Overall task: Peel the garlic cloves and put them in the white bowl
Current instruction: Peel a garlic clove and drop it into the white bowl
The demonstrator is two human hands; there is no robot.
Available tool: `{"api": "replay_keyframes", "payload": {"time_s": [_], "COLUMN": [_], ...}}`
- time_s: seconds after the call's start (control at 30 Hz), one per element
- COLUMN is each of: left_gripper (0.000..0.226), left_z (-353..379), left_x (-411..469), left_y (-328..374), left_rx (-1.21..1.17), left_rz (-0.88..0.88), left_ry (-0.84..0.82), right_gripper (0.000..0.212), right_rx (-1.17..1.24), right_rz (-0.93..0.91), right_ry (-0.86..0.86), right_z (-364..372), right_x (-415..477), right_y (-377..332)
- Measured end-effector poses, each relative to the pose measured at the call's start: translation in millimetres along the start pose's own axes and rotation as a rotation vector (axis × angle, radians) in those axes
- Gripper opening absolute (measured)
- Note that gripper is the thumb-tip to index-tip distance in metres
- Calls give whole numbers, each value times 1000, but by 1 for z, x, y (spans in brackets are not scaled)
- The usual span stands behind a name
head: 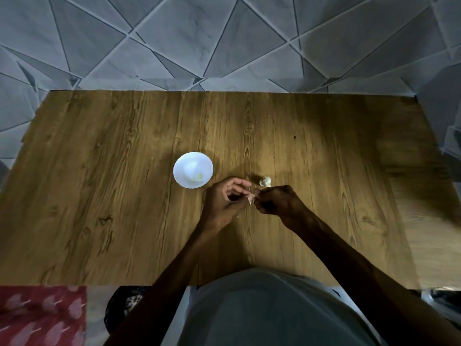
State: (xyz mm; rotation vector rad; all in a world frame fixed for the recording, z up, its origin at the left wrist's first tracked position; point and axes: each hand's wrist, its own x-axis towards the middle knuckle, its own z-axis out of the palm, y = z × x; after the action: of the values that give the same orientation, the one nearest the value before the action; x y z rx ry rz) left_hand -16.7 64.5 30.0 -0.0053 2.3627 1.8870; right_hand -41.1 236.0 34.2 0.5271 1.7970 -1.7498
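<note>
A small white bowl [193, 170] with a scalloped rim stands on the wooden table [124, 196], holding a pale yellowish bit near its front. Just right of it, my left hand [224, 201] and my right hand [277, 202] meet over the table. Between their fingertips they pinch a small pinkish garlic clove [251, 196], mostly hidden by the fingers. Behind my right hand, a whitish piece of garlic bulb [265, 181] lies on the table. A tiny scrap of skin [237, 217] lies under my left wrist.
The table's far edge meets a grey tiled floor [224, 46]. At the near left lies a red patterned cloth [42, 318]. My torso in a grey shirt [262, 310] covers the near table edge.
</note>
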Motion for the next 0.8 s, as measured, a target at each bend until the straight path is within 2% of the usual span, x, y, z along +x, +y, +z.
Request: {"api": "replay_keyframes", "payload": {"time_s": [0.07, 0.13, 0.17, 0.23, 0.27, 0.33, 0.37, 0.4, 0.5, 0.53, 0.6, 0.63, 0.7, 0.73, 0.77, 0.8], "left_gripper": [21, 18, 16, 12, 16, 23, 18, 12, 13, 12, 12, 12, 11, 10, 10, 10], "left_z": [2, 5, 6, 2, -1, -4, -5, -5, -5, -4, -3, -3, -5, -8, -10, -10], "left_x": [-2, -3, -2, 3, 5, 5, 4, 1, -3, -2, -1, -3, -2, 1, 3, 3], "left_y": [2, 2, 2, 7, 9, 7, 7, 8, 1, -1, -3, -3, 0, 3, 3, 1], "left_rx": [65, 54, -44, -484, -700, -876, -838, -714, -95, 13, 60, -12, -449, -732, -945, -1022], "left_rz": [74, 4, -130, -555, -725, -831, -776, -640, -97, 6, 23, -67, -472, -698, -840, -877], "left_ry": [6, 54, 78, 71, 50, 16, -5, -2, 58, 56, 73, 85, 96, 89, 107, 120], "right_gripper": [16, 15, 14, 13, 16, 21, 23, 25, 23, 19, 14, 14, 14, 15, 16, 17], "right_rx": [6, 6, -23, -205, -331, -468, -466, -439, -325, -255, -96, -37, -66, -161, -285, -412], "right_rz": [55, 23, -49, -322, -482, -669, -683, -645, -372, -278, -167, -140, -158, -206, -274, -365], "right_ry": [-40, -12, 24, 116, 151, 171, 164, 156, 113, 73, -24, -52, -36, 15, 78, 134], "right_z": [0, 2, 5, 7, 7, 9, 10, 11, 16, 17, 17, 17, 21, 24, 26, 29], "right_x": [1, 1, 0, 0, 0, 0, 1, 1, 5, 7, 9, 10, 10, 10, 11, 12], "right_y": [1, 2, 3, 6, 7, 8, 8, 8, 11, 13, 16, 16, 16, 17, 17, 17]}}
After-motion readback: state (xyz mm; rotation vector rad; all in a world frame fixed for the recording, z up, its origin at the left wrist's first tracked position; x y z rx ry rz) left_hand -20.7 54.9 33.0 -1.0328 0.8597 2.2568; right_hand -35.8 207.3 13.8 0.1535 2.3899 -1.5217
